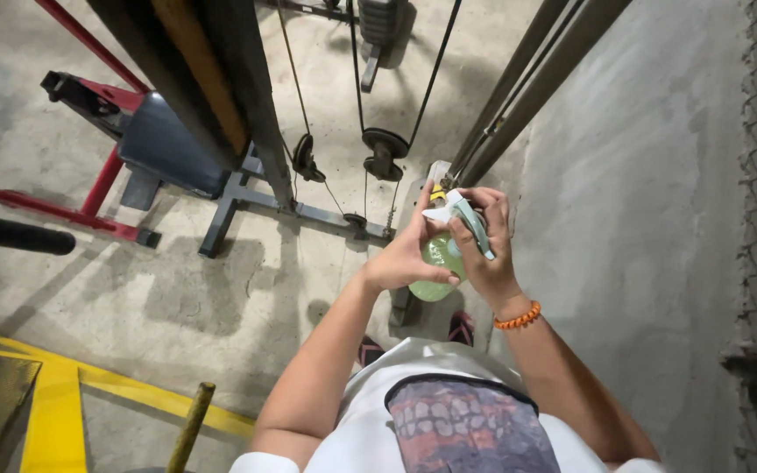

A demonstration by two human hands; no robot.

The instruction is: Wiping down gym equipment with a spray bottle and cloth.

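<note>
Both hands on a spray bottle (435, 263), pale green liquid inside, white and grey-green trigger head on top. It's held mid-air at chest height, right in front of the cable machine's upright post (519, 83).

Left hand (405, 258) wraps the bottle's body from the side, fingers up toward the neck; grip is closed on the bottle, steadying it. Right hand (484, 250) sits over the trigger head, fingers curled round it, so also closed on the bottle. Looks like one hand braces the body while the other works the head, hence the two-hand hold. Can't tell if the head is being turned or just squeezed.

Orange bead bracelet (519, 316) on the right wrist.

Near the post: two small pulleys (385, 149) with cables running up, steel base frame on the concrete floor (133, 289). Further left of the post, a grey padded bench (164, 144) on a red frame. Yellow painted metal at the lower left edge. Bare concrete wall (641, 175) right of the post.
</note>
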